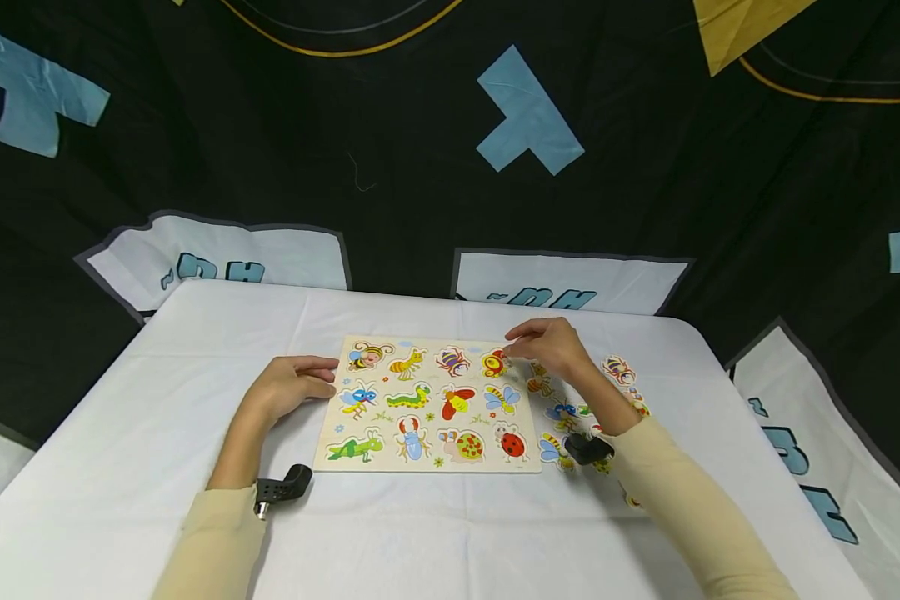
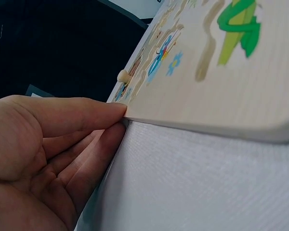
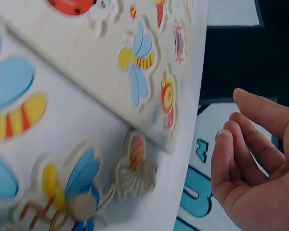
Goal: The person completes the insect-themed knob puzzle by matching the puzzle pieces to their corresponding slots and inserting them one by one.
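Note:
A wooden peg puzzle board (image 1: 428,467) with pictures of insects in cut-out slots lies flat on the white table. My left hand (image 1: 287,387) is at its left edge; in the left wrist view the thumb (image 2: 94,113) and a finger meet at the rim, pinching it. My right hand (image 1: 551,346) is over the board's top right corner, beside the orange-and-yellow butterfly picture (image 1: 495,363). Seen from the right wrist, its fingers (image 3: 223,154) are loosely bent, thumb apart, with nothing between them. A wooden knob (image 2: 124,76) stands up at the board's far left corner.
Loose insect pieces lie to the right of the board, among them a blue-winged bee piece (image 1: 555,450), a spider piece (image 1: 618,369) and an ant-like piece (image 1: 540,383). My right forearm hides part of this pile. A black cloth (image 1: 420,200) hangs behind the table.

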Available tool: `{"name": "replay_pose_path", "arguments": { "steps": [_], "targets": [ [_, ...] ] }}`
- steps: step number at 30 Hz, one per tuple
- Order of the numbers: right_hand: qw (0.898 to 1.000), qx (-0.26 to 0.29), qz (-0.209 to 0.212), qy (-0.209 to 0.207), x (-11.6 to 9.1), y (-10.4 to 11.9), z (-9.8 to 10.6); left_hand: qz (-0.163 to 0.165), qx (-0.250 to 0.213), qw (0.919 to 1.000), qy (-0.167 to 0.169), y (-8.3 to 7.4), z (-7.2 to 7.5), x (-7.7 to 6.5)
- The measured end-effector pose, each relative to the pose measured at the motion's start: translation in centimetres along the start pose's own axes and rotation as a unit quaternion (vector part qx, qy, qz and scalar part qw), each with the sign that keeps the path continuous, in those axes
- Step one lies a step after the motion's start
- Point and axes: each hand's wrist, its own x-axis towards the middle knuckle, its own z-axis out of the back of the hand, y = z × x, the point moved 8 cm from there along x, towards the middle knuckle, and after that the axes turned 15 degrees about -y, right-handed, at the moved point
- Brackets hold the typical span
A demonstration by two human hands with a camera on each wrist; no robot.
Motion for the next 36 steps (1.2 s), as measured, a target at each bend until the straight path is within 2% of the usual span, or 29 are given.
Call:
{"name": "replay_pose_path", "arguments": {
  "steps": [7,15,25,36],
  "targets": [
    [1.000,-0.006,-0.014,0.005,0.0,-1.9,1.4,0.002,0.004,1.0000,-0.002,0.0,-0.1,0.1],
    [0.999,-0.029,-0.040,0.019,-0.1,-4.0,2.0,0.007,0.001,1.0000,-0.002,-0.1,-0.1,0.0],
    [0.997,-0.020,-0.071,0.031,-0.2,-6.2,1.7,0.006,0.003,1.0000,-0.004,0.0,0.0,0.0],
    [0.997,0.004,-0.058,0.041,-0.3,-7.0,1.0,0.008,0.000,0.9999,-0.006,-0.1,0.1,-0.1]
  ]
}}
